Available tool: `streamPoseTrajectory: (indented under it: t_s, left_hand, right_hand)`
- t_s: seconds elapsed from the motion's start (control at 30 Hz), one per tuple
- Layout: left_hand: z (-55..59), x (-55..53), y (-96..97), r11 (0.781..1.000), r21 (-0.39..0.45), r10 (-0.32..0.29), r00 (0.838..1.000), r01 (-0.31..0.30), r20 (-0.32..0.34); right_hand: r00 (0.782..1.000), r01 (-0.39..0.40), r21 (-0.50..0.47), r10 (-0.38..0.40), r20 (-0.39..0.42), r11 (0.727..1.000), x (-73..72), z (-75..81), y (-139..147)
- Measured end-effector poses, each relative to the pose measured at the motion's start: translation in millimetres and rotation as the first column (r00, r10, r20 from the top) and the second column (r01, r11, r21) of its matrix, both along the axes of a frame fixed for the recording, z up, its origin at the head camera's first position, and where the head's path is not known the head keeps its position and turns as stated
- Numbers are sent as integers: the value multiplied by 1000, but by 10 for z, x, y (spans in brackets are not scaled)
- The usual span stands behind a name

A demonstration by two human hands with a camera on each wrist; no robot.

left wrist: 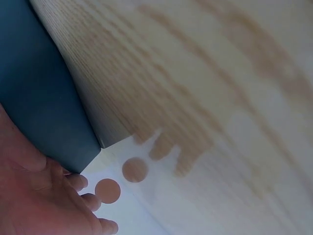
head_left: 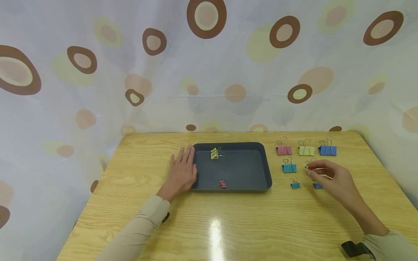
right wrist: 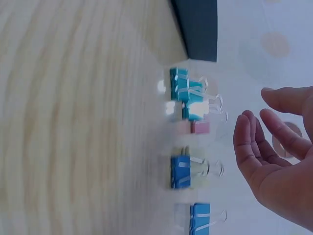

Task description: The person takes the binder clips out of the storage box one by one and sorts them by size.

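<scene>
My left hand lies with straight fingers along the left rim of a dark grey tray; its palm faces the tray wall in the left wrist view. Inside the tray are a yellow binder clip and a small pink binder clip. Over on the right, my right hand hovers at a yellow binder clip, which its fingers partly hide. The right wrist view shows thumb and fingers apart, nothing between them. Under that hand sits a small dark blue binder clip.
Behind my right hand stand large pink, yellow and blue binder clips in a row. A teal binder clip and a smaller teal one stand between hand and tray. A patterned cloth hangs behind the wooden table.
</scene>
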State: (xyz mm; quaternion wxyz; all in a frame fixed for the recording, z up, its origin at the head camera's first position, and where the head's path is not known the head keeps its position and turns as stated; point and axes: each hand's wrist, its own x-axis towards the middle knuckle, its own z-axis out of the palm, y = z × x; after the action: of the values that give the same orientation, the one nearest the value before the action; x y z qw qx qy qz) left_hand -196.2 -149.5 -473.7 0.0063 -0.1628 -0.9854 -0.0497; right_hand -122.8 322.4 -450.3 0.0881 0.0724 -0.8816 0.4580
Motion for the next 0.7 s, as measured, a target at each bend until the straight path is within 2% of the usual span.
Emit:
streamPoseTrajectory:
  t_s: [0.3, 0.7]
  left_hand:
    - [27, 4, 20, 1000, -1, 0, 1000, 0, -2]
    - [4, 6, -8, 1000, -9, -1, 1000, 1, 3]
  right_hand:
    - [997, -56, -37, 54, -47, 998, -74, 42, -358]
    - [992, -123, -122, 118, -43, 985, -228, 64, -885]
